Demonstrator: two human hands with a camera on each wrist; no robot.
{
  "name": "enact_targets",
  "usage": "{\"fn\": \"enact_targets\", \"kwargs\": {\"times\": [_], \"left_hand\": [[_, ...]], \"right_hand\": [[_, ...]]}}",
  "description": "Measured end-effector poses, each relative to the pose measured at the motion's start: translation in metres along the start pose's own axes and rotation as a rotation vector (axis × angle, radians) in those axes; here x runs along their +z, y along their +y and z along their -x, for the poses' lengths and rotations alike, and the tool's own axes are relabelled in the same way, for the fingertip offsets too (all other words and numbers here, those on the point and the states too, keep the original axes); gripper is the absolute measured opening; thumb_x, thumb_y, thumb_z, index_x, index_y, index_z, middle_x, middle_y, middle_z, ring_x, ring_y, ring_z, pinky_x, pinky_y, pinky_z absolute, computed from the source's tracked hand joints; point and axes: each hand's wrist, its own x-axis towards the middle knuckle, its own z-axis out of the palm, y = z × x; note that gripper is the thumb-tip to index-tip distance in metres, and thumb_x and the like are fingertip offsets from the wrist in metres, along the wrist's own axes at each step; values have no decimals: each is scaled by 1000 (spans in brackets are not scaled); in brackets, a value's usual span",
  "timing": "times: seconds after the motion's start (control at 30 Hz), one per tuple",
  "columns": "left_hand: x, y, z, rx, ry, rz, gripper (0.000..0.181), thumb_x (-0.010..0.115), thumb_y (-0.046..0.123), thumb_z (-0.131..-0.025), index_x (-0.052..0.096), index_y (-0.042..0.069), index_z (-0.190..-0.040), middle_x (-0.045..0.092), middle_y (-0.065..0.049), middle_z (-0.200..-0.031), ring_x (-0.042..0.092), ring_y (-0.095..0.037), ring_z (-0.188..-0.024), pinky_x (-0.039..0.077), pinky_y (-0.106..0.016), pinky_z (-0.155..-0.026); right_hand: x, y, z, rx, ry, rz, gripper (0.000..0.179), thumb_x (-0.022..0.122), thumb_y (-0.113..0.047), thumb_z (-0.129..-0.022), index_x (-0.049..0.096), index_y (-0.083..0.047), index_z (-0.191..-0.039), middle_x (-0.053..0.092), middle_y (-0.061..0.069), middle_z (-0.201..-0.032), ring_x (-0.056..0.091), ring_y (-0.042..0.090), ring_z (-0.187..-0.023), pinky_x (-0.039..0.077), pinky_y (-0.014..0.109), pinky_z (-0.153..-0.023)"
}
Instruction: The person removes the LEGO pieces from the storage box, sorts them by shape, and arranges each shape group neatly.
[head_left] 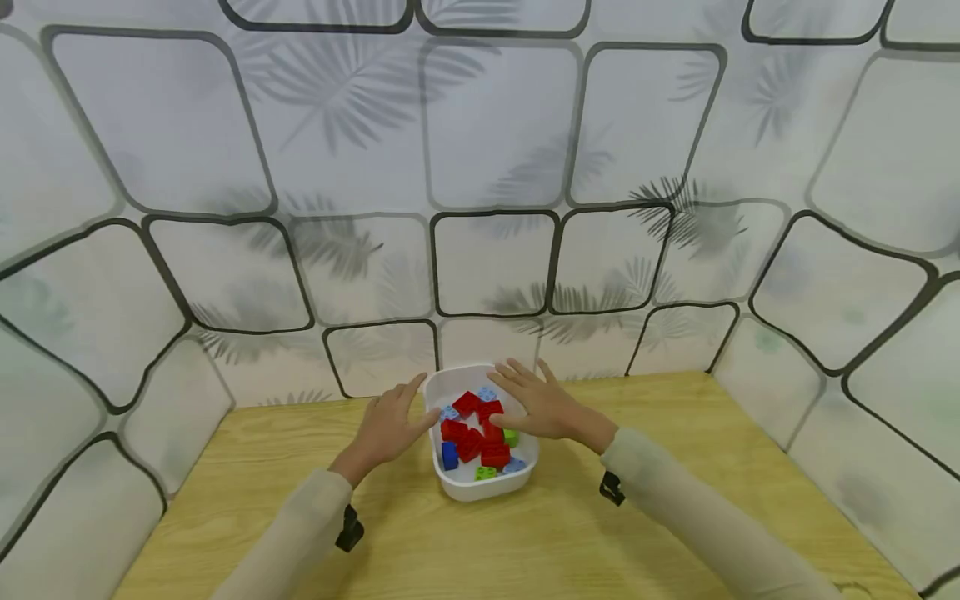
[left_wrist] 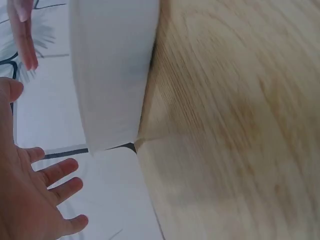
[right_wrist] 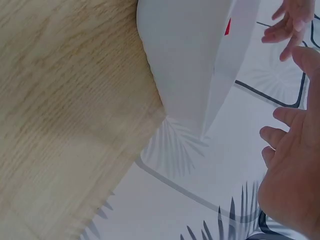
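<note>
A white plastic tub [head_left: 487, 492] stands on the wooden table, holding a jumble of toy building bricks. Most are red bricks [head_left: 470, 444]; a dark blue brick [head_left: 449, 456], a lime green brick [head_left: 486, 472] and light blue bricks [head_left: 514, 465] lie among them. At the tub's left side hovers my left hand [head_left: 390, 423], fingers spread and holding nothing. My right hand [head_left: 542, 406] is over the right rim, also with extended fingers and nothing in its grasp. Both wrist views show the palms apart from the tub wall [left_wrist: 112, 75].
The wooden table [head_left: 600, 533] stretches to both sides and in front of the tub. Directly behind the tub rises a pale wall [head_left: 495, 267] with dark outlined shapes and leaf prints, and similar walls flank the table.
</note>
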Motion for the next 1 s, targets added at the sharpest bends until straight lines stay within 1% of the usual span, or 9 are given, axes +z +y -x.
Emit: {"fn": "enact_targets", "kwargs": {"times": [0.1, 0.17, 0.23, 0.37, 0.5, 0.57, 0.63, 0.8, 1.0], "left_hand": [[2, -1, 1, -57, -25, 169, 75, 58, 47, -100, 30, 12, -160, 56, -23, -141, 51, -45, -132, 38, -68, -108], [4, -3, 2, -96, -43, 283, 74, 60, 42, -99, 31, 10, -159, 60, -21, -133, 54, -41, -127, 43, -64, -104], [6, -5, 4, -130, -56, 370, 73, 62, 36, -99, 31, 7, -158, 61, -19, -125, 56, -37, -122, 47, -58, -101], [10, -7, 7, -199, -73, 481, 69, 64, 26, -99, 30, 3, -155, 60, -17, -118, 59, -31, -114, 50, -51, -98], [12, -7, 10, -236, -82, 578, 63, 67, 18, -97, 35, 1, -149, 60, -17, -114, 60, -30, -109, 50, -48, -97], [15, -7, 10, -243, -91, 616, 62, 68, 15, -95, 38, 0, -147, 61, -17, -111, 61, -30, -107, 50, -46, -95], [18, -6, 10, -241, -97, 632, 60, 69, 13, -94, 40, -1, -145, 63, -17, -108, 62, -29, -103, 51, -43, -91], [21, -5, 9, -224, -90, 654, 64, 68, 7, -92, 40, -4, -149, 62, -15, -103, 62, -25, -96, 51, -35, -82], [21, -5, 8, -224, -99, 654, 70, 69, 6, -91, 36, -5, -152, 62, -14, -104, 62, -25, -97, 50, -34, -81]], "right_hand": [[-2, 1, 1, -5, -18, 11, 77, 55, -54, -100, 29, -17, -162, 25, 11, -169, 12, 33, -159, -2, 68, -122], [0, 2, 0, -24, -22, 37, 76, 56, -54, -100, 32, -16, -161, 28, 11, -167, 15, 34, -158, 0, 68, -123], [0, 1, 0, -49, -28, 62, 74, 58, -52, -99, 35, -15, -159, 32, 12, -166, 18, 35, -158, 1, 67, -123], [-2, -5, 1, -132, -18, 104, 70, 63, -46, -97, 43, -10, -155, 41, 15, -161, 26, 37, -154, 6, 69, -123], [0, -9, -1, -191, -15, 159, 67, 66, -43, -96, 48, -9, -151, 47, 16, -156, 33, 38, -151, 11, 68, -122], [2, -10, -2, -207, -24, 188, 65, 67, -42, -96, 50, -10, -150, 50, 15, -154, 36, 37, -150, 15, 67, -122], [4, -10, -3, -225, -32, 213, 61, 70, -40, -95, 54, -11, -147, 53, 14, -151, 39, 36, -148, 19, 66, -122], [9, -10, -7, -264, -44, 235, 54, 74, -37, -92, 62, -11, -138, 61, 10, -143, 46, 34, -143, 25, 67, -119], [17, -8, -12, -299, -22, 255, 51, 77, -36, -90, 66, -10, -132, 66, 7, -134, 53, 30, -134, 29, 67, -117]]}}
